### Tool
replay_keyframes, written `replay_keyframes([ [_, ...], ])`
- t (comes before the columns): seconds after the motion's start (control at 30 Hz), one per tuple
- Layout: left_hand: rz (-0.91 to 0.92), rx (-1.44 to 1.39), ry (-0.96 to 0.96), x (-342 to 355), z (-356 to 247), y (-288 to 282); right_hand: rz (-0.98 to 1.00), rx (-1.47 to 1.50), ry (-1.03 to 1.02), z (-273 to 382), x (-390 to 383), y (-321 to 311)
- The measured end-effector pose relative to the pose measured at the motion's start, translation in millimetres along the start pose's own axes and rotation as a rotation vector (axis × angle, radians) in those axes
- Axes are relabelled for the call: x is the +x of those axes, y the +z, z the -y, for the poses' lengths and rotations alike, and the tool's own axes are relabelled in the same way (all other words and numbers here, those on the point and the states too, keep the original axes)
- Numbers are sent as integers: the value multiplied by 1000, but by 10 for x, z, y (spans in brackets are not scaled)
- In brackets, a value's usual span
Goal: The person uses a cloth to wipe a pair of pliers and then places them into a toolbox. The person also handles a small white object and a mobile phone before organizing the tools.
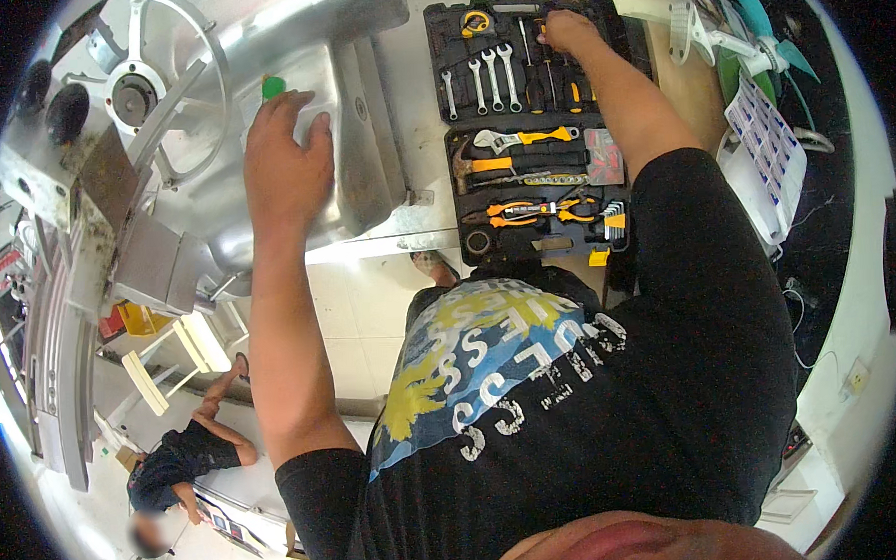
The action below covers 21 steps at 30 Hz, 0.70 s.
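My left hand [288,167] lies over the shiny metal body [359,135] of a machine, fingers stretched forward and thumb apart. Just past its fingertips is a small green piece [273,87]. At the far right, my right hand [570,33] reaches into the upper half of an open black tool case [440,43]. Its fingers close around the handle end of a screwdriver [550,79], whose shaft points back toward me in its slot. Beside it sit more screwdrivers [534,91], several spanners [490,79] and a yellow tape measure [476,23].
The case's nearer half holds an adjustable wrench [527,137], a hammer [484,166] and pliers [584,209]. A large spoked wheel [134,98] stands left. A fan with teal blades [755,22] is at right. Another person [192,452] and a pale stool [199,343] are lower left.
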<state>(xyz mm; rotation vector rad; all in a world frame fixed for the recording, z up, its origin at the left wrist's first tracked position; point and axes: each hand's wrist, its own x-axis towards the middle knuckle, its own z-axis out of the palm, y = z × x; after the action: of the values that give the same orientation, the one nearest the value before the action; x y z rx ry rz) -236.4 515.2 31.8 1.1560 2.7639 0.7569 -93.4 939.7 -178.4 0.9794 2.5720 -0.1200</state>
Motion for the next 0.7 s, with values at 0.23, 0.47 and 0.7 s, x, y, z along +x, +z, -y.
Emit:
replay_keyframes([
  [0.23, -20, 68, 41, 6, -1, 12, -46, 59, 10, 52, 51, 100],
  [0.47, -44, 96, 54, -16, 79, 43, -168, 395, 95, -34, -672, 125],
  [0.7, -6, 108, 56, 3, 21, 28, -165, 291, 75, -83, -1162, 740],
])
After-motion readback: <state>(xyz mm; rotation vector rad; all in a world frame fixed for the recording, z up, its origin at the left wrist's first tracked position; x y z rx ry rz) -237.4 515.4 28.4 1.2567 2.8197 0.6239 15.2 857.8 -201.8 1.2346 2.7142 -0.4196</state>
